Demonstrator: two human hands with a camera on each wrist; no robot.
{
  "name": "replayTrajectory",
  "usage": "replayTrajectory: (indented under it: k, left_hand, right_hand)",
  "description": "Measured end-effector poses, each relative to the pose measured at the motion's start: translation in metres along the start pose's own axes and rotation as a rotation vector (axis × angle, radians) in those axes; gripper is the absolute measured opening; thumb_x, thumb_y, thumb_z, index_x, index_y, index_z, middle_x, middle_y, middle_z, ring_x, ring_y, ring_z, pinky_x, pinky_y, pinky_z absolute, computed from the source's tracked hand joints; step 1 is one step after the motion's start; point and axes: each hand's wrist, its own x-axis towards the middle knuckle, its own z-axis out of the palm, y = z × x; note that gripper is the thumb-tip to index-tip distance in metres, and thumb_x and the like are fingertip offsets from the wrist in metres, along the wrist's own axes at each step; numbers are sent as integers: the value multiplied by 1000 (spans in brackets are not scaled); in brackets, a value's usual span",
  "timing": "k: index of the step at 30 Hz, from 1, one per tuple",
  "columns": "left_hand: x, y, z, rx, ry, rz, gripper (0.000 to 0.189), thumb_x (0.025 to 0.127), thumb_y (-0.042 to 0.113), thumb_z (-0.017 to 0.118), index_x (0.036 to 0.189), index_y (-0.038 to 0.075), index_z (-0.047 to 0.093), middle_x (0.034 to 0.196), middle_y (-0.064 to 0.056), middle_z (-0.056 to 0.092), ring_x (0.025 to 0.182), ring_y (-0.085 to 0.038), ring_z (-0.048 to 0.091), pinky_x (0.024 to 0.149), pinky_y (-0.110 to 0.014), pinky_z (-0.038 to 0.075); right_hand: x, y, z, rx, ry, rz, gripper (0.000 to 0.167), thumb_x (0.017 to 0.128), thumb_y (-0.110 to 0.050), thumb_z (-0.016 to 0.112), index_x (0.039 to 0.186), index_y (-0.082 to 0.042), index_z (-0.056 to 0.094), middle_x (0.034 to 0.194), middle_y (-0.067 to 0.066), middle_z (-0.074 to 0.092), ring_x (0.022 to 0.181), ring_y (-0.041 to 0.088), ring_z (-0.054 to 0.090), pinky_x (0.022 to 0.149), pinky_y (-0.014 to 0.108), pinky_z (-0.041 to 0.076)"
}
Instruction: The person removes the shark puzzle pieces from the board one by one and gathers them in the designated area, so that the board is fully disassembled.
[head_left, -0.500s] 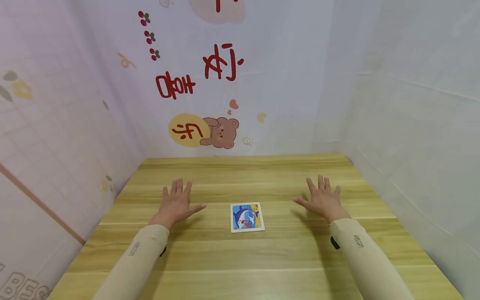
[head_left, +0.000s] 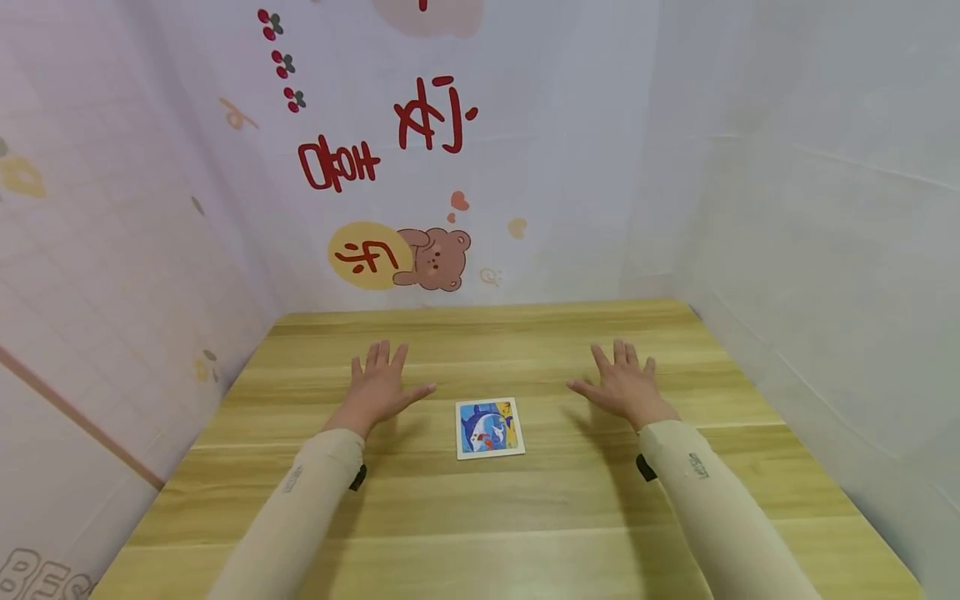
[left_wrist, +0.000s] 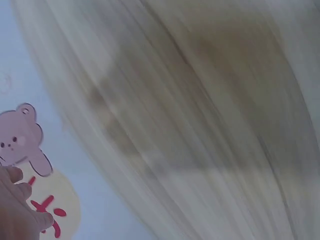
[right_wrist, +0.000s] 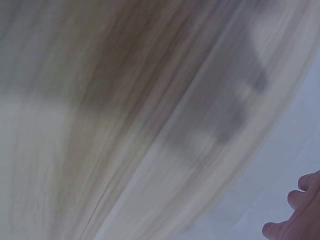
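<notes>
A square picture puzzle with a white border, showing a blue-and-white dolphin or shark, lies flat on the wooden table between the two hands. To its left, my left hand hovers over the table with fingers spread and nothing in it. My right hand hovers on the other side, fingers likewise spread and empty. Both hands cast shadows on the wood. Fingers of the left hand show at the lower left of the left wrist view. In the right wrist view, the right hand appears at the lower right corner.
The light wooden table meets a white back wall covering printed with a bear, red characters and cherries. White sheets also enclose the left and right sides.
Both hands have moved inward, the left to the right and the right to the left, nearer the picture puzzle. The head view has shifted slightly. The puzzle stays on the table.
</notes>
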Motion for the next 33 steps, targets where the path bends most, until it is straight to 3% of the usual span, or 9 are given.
replayTrajectory:
  k: [4,9,18,21,26,33]
  left_hand:
    - [2,19,-1,-118,1,-7,97,90,67,56,158,9,20,161,-27,11,148,-44,3,112,-66,-1]
    - [4,41,13,-214,33,-34,92,90,62,60,158,11,25,160,-23,20,147,-41,15,114,-63,9]
    - [-7,87,46,-467,97,-55,65,92,39,71,145,9,51,149,-22,42,138,-42,36,109,-60,28]
    - [-12,98,57,-468,117,-81,58,90,38,73,138,8,58,143,-21,49,133,-42,42,107,-59,32]
    - [-18,114,69,-374,149,-163,52,86,40,77,129,12,67,135,-19,56,127,-39,50,104,-55,34]
    - [-23,125,79,-273,174,-207,46,85,43,77,119,13,72,119,-14,63,110,-36,58,91,-54,43]
  right_hand:
    - [1,-12,-5,63,-20,13,90,96,-65,44,158,-5,20,156,37,10,143,53,9,105,76,9]
    - [7,-24,0,171,-53,24,84,99,-61,42,158,-6,18,155,37,14,141,54,16,106,72,17]
    - [10,-62,15,564,-50,60,58,104,-27,52,150,4,35,145,32,42,133,47,40,105,59,36]
    - [9,-78,27,679,-49,101,51,102,-22,55,146,2,44,139,29,50,126,43,50,99,54,43]
    - [9,-101,45,871,-86,173,38,100,-15,57,136,0,57,125,19,62,106,31,62,86,43,51]
    - [9,-113,60,901,-120,191,29,96,-11,61,123,0,66,113,13,68,99,26,62,83,40,49]
